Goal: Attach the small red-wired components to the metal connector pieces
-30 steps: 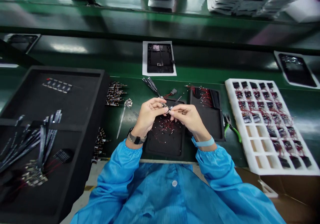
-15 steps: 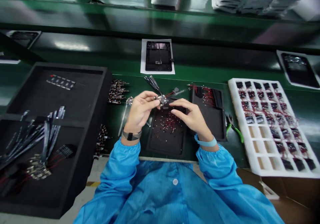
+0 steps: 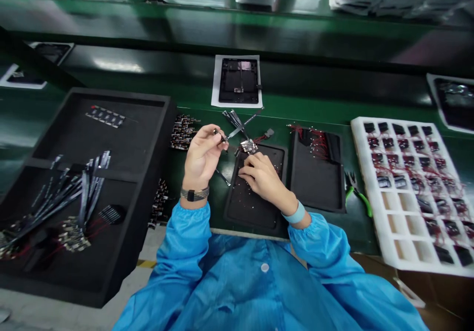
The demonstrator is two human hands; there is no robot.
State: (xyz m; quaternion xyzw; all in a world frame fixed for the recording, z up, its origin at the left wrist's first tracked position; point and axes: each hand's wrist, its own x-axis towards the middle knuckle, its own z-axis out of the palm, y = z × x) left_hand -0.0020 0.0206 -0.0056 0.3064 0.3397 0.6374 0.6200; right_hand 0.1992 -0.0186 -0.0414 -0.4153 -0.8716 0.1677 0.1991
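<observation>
Between thumb and fingers, my left hand pinches the small end of a dark flex cable, whose strip slants up to the right. My right hand is over a black tray with small red-wired parts, its thumb and fingertips pressed together; what they hold, if anything, is too small to name. Just above those fingertips lies a cluster of small circuit boards, with several dark strips fanning out behind it. A grey connector with red wires rests to its right.
A large black foam box with cables stands at left. On the right are a second black tray, green-handled pliers and a white compartment tray. A tablet shell lies at the back.
My left hand has moved away from the board cluster with a flex cable in its fingers. My right hand has moved lower and left over the tray, its fingers now closed. The view has shifted slightly.
</observation>
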